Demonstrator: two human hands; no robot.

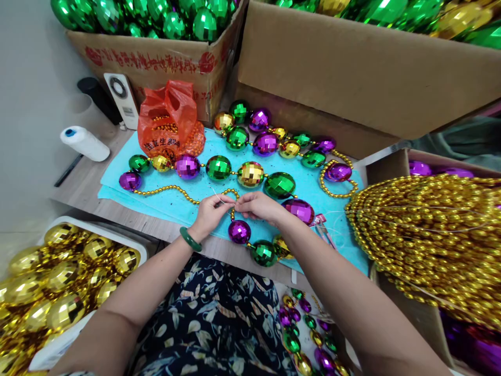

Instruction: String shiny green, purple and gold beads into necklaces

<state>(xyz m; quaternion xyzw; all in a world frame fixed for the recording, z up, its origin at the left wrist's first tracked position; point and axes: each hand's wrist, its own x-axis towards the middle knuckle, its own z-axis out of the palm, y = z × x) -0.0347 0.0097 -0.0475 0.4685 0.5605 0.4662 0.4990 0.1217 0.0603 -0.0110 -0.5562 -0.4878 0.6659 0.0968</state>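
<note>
Over a turquoise cloth (164, 203), my left hand (211, 213) and my right hand (259, 207) meet fingertip to fingertip. Both pinch a thin pale thread (216, 195) at the end of a bead necklace; exactly how it runs between the fingers is hidden. Small gold beads (172, 188) lead away to the left, and more hang just under my fingers above a purple faceted ball (239, 231). The necklace's large green, gold and purple balls, among them a gold one (250, 174), lie in a row beyond my hands. A green bangle (190, 239) circles my left wrist.
A red plastic bag (168, 122) of small beads stands behind. Cardboard boxes (352, 68) line the back. Gold bead strands (422, 240) heap at right, gold balls (64, 277) fill a white bin at left. A thread spool (85, 143) lies on the table. Scissors (325, 232) lie partly hidden.
</note>
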